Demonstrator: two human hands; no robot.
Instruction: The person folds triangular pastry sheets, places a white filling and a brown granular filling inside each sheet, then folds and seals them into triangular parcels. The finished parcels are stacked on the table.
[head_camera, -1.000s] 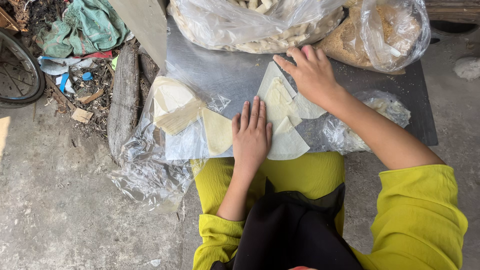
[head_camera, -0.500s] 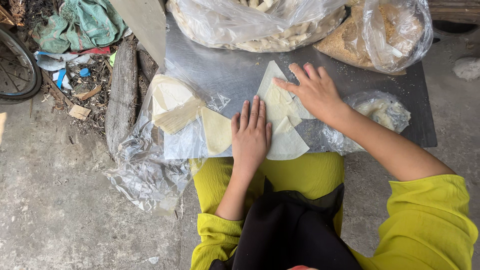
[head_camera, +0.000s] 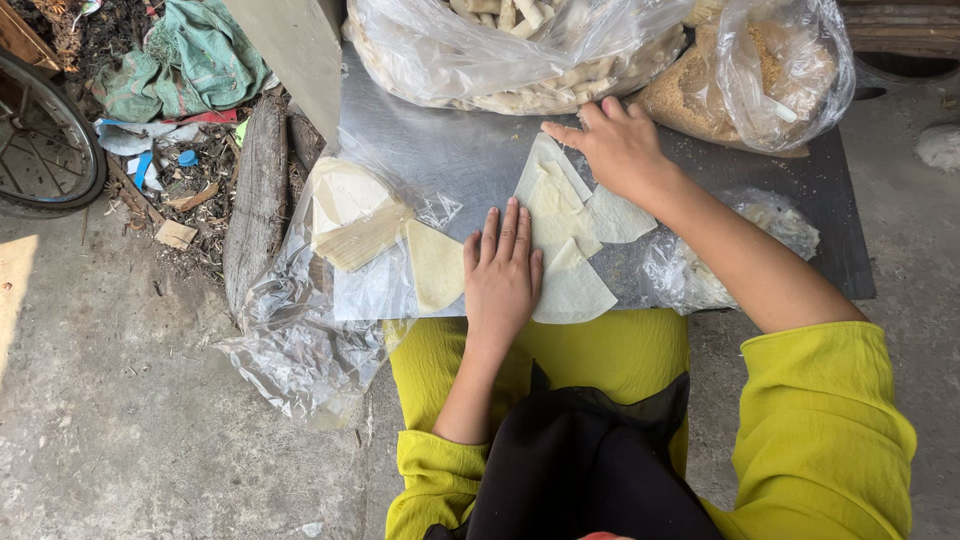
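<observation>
Head view: metal table outdoors, concrete floor.

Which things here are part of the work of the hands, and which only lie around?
In the work:
left hand, flat on the wrapper sheets
right hand, on the sheets' far edge
stack of wrappers in plastic
metal tray

Lying about:
green cloth
log
bicycle wheel

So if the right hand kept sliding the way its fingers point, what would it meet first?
The right hand points up and left across the metal tabletop. Just past its fingertips lies the clear plastic bag of pale rolled pieces, probably the first contact, though the gap is hard to judge.
</observation>
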